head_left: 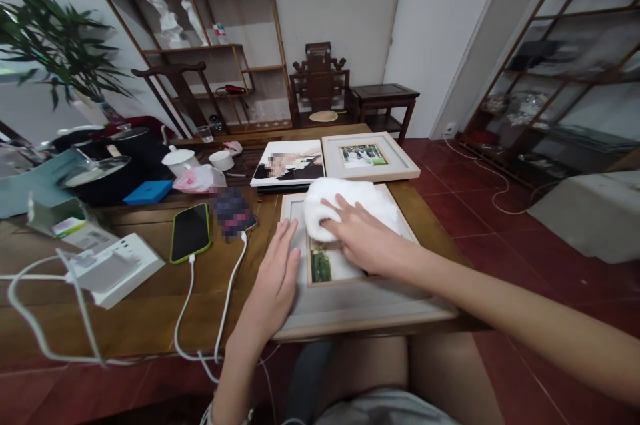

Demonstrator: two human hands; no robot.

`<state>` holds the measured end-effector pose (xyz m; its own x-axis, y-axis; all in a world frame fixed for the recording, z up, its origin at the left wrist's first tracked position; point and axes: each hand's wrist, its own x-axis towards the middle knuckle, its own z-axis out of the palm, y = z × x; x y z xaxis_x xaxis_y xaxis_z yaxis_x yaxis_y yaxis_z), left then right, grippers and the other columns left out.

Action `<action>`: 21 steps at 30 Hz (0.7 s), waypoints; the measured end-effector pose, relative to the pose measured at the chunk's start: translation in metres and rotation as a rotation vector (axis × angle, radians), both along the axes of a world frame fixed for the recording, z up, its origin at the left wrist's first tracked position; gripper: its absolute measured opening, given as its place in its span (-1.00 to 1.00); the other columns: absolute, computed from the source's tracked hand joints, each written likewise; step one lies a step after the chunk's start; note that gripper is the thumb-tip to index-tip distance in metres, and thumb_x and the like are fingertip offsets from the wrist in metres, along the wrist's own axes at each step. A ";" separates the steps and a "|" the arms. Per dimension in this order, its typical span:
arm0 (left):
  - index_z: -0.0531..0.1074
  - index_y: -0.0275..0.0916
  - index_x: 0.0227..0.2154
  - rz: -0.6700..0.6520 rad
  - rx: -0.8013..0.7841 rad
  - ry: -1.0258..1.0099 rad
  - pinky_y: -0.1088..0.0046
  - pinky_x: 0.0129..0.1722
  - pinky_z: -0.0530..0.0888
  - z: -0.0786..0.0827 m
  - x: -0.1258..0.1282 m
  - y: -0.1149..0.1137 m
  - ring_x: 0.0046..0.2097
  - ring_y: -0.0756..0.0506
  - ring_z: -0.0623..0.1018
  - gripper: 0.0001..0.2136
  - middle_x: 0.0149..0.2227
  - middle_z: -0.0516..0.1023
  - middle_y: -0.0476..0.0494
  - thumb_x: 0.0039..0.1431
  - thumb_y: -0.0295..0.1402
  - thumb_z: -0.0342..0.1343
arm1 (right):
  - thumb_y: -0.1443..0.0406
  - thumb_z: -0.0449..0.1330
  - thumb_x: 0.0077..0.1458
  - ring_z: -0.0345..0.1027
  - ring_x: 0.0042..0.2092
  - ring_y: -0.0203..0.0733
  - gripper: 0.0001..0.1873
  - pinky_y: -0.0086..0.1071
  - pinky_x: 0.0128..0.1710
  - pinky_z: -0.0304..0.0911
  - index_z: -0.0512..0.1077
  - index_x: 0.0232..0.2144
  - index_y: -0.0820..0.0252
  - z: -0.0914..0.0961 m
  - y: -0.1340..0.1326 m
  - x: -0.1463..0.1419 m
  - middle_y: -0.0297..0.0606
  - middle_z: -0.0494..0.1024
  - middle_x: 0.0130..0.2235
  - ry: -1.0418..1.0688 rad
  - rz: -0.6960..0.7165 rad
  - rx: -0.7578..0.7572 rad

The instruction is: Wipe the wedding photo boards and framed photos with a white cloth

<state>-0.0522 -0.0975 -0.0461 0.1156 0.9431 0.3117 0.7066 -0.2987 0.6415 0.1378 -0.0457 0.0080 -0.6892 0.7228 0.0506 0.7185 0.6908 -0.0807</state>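
A light wooden picture frame [370, 308] with a wide pale mat lies flat at the table's front edge. A green part of its photo [321, 263] shows below a folded white towel [320, 201]. My right hand [357, 231] presses the towel down over the frame's upper middle, fingers bent into the cloth. Along the frame's left edge rests my left hand [276, 275], fingers stretched out and holding nothing. Most of the photo is hidden by the towel and my right hand.
Behind lie another framed photo [375, 161] and a stack of photo panels [290, 168]. To the left are two charging phones [191, 233] with white cables, a white power strip [127, 271], a blue box [149, 192], a teapot [180, 161] and dark pots [97, 178].
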 end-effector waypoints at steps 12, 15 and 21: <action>-0.05 -0.34 0.28 -0.016 -0.056 -0.054 0.24 0.30 -0.03 0.000 -0.001 -0.001 0.34 -0.09 0.02 -0.44 0.34 -0.03 -0.21 0.33 -0.12 -0.35 | 0.38 0.05 0.15 -0.15 0.24 0.49 -0.58 0.37 0.06 0.00 0.36 0.07 0.32 -0.015 -0.053 -0.037 0.13 0.06 0.27 -0.150 0.163 -0.030; 0.01 -0.36 0.27 -0.034 -0.087 0.026 0.22 0.29 0.00 -0.001 0.000 -0.001 0.33 -0.11 0.03 -0.46 0.33 0.01 -0.25 0.33 -0.15 -0.33 | 0.34 0.06 0.18 -0.07 0.23 0.43 -0.68 0.36 0.04 0.06 0.47 -0.05 0.13 -0.015 -0.077 -0.017 -0.02 0.13 0.26 -0.157 0.207 -0.111; 0.10 -0.38 0.23 -0.076 -0.034 0.169 0.16 0.28 0.06 -0.009 0.001 0.003 0.33 -0.16 0.02 -0.51 0.31 0.06 -0.31 0.30 -0.25 -0.18 | 0.42 0.15 -0.01 0.12 0.17 0.37 -0.73 0.26 -0.02 0.23 0.55 -0.23 0.17 -0.010 -0.087 0.041 -0.01 0.24 0.21 -0.098 0.230 -0.149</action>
<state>-0.0516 -0.0941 -0.0548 0.2346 0.9394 0.2502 0.7815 -0.3353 0.5262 0.1788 -0.1330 -0.0017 -0.8324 0.5411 -0.1198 0.5535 0.8224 -0.1314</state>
